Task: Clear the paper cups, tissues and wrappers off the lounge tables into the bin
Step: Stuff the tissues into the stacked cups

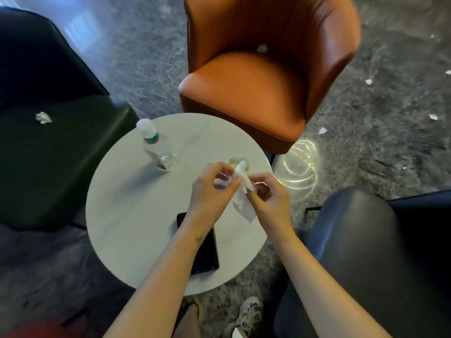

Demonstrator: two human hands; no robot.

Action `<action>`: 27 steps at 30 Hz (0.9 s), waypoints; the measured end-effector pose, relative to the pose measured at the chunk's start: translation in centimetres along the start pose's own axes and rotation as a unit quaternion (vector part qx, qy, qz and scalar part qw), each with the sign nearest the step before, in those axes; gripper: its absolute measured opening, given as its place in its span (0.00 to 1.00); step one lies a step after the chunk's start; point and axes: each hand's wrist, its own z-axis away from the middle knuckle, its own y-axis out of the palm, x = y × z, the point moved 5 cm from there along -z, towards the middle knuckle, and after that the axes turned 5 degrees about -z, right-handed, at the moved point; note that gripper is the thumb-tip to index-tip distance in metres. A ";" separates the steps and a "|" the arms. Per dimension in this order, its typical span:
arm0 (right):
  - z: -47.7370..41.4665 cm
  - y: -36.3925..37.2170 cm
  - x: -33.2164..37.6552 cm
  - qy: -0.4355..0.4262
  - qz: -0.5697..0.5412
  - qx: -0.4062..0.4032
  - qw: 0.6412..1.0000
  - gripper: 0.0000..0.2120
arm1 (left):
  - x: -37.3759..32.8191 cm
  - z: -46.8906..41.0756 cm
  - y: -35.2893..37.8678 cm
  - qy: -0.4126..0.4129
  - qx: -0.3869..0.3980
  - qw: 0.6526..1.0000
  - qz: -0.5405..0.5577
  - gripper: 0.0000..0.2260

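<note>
Our left hand [207,193] and right hand [271,201] both pinch the tissue [244,208] over the bench [136,211], fingers curled, its length trailing toward us.

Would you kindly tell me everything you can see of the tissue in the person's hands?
The tissue is white, thin, soft-looking paper, crumpled and twisted at its upper end, with a loose flap hanging below. Both the left hand and the right hand pinch it, holding it above the round white table.
</note>
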 end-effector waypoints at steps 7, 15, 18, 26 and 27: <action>-1.8 6.9 1.6 -0.031 0.000 0.061 0.998 0.14 | 2.4 -2.8 -6.2 0.006 -0.019 0.999 -0.027 0.12; -4.3 6.7 -1.5 -0.004 0.044 -0.082 0.996 0.07 | 6.2 -6.3 -4.2 -0.034 0.096 0.993 -0.055 0.07; -5.7 5.8 -3.0 0.032 0.068 -0.043 0.996 0.07 | 7.0 -6.8 -1.9 -0.045 0.150 0.984 -0.081 0.09; -10.2 2.5 -7.1 0.004 0.246 -0.051 0.968 0.12 | 10.0 -9.6 0.9 -0.125 0.118 0.979 -0.110 0.10; -10.7 2.7 -7.9 0.001 0.285 -0.027 0.958 0.12 | 10.5 -9.9 1.1 -0.135 0.115 0.978 -0.113 0.10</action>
